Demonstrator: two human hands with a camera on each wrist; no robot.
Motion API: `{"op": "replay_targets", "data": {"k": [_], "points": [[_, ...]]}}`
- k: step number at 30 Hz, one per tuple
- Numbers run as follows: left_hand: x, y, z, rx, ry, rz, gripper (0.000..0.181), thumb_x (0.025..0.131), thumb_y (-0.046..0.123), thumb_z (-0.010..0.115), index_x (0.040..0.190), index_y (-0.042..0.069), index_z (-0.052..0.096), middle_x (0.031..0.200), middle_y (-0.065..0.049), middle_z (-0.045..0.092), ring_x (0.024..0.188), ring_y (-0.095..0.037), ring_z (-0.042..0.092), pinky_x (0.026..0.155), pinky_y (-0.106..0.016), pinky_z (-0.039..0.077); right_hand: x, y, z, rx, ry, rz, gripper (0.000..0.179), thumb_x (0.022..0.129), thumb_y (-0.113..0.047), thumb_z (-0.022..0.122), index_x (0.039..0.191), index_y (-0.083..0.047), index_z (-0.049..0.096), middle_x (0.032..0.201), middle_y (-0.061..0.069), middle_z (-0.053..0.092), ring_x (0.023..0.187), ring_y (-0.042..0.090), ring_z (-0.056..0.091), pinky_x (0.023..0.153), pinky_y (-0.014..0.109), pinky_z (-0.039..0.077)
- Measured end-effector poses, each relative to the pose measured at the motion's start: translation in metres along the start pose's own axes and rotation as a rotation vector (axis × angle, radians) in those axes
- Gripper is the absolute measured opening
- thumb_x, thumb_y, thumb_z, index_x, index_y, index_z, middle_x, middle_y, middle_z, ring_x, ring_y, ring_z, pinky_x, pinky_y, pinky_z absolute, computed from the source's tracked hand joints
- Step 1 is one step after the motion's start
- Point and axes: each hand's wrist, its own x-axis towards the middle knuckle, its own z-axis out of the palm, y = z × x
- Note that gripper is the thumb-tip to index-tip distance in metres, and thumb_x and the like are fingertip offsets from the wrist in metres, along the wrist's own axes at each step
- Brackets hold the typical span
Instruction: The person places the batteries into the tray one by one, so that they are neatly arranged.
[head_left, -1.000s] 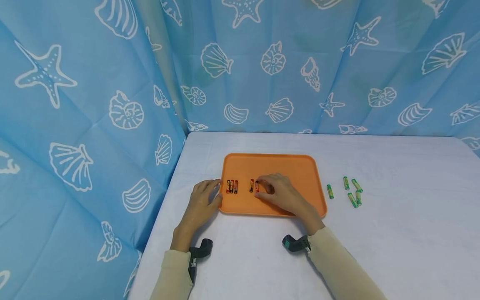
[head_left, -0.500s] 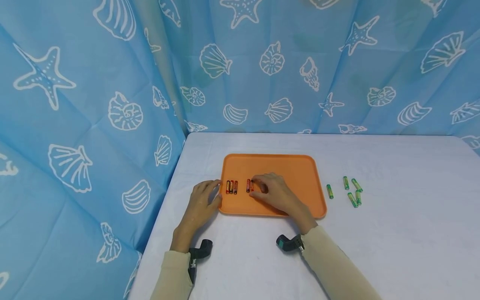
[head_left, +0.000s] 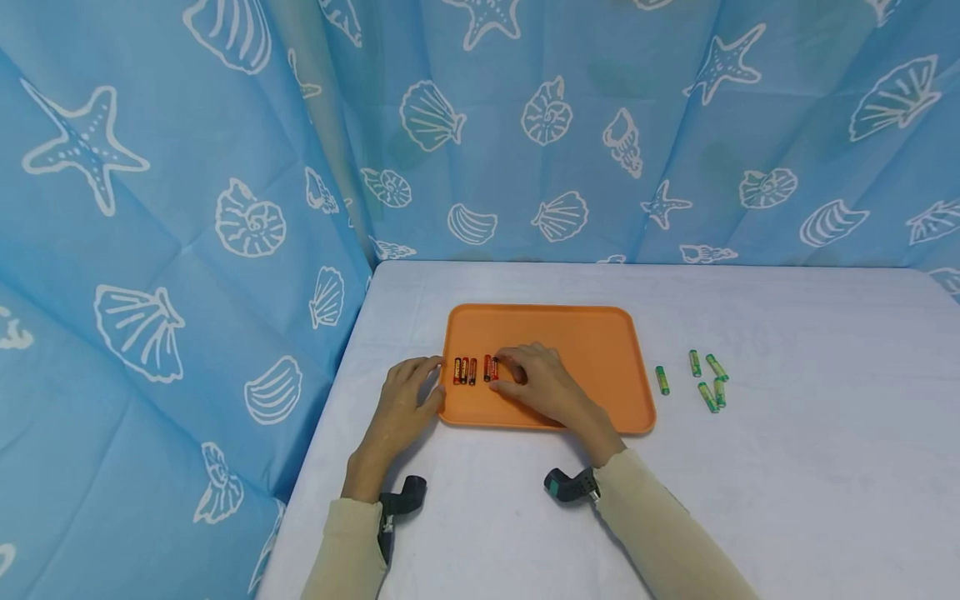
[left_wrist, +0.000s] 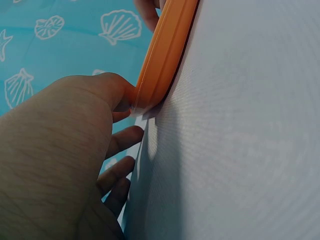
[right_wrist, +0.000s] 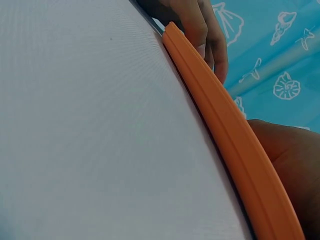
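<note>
An orange tray lies on the white table. On its left part, three red-and-black batteries stand side by side in a row. A short gap to their right, another red battery lies parallel, right beside the battery that my right hand pinches end to end between thumb and forefinger. My left hand rests at the tray's left edge, fingers spread loosely. In the left wrist view its thumb touches the tray rim. The tray wall hides the batteries in both wrist views.
Right of the tray, several green batteries lie loose on the white tablecloth, one green battery nearest the tray's edge. A blue seashell-print curtain hangs behind and along the left side.
My right hand has slid left across the tray, carrying its battery and the one beside it toward the row of three. The left hand has stayed in place.
</note>
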Motion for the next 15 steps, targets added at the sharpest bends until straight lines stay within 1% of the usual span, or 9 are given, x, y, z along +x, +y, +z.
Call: {"op": "replay_targets", "data": {"k": [7,15], "points": [[-0.0003,0.0004,0.0008,0.009,-0.003,-0.014,0.048,0.101,0.032,0.055,0.148,0.025,0.048,0.151,-0.003,0.042,0.145,-0.025,0.027,0.116,-0.054,0.029,0.0012,-0.0031,0.0016,-0.002,0.002,0.012,0.049,0.090,-0.044,0.074,0.125,-0.011,0.067,0.072,-0.005,0.046,0.084,0.017,0.043,0.075,0.037,0.029],[-0.0008,0.0019,-0.0007,0.003,-0.001,-0.010,0.048,0.101,0.032,0.055,0.148,0.023,0.049,0.150,-0.005,0.043,0.145,-0.026,0.027,0.116,-0.055,0.029,0.0019,-0.0034,0.0031,0.008,0.001,0.015,0.048,0.090,-0.043,0.074,0.125,-0.011,0.066,0.072,-0.005,0.047,0.085,0.017,0.043,0.076,0.037,0.029]]}}
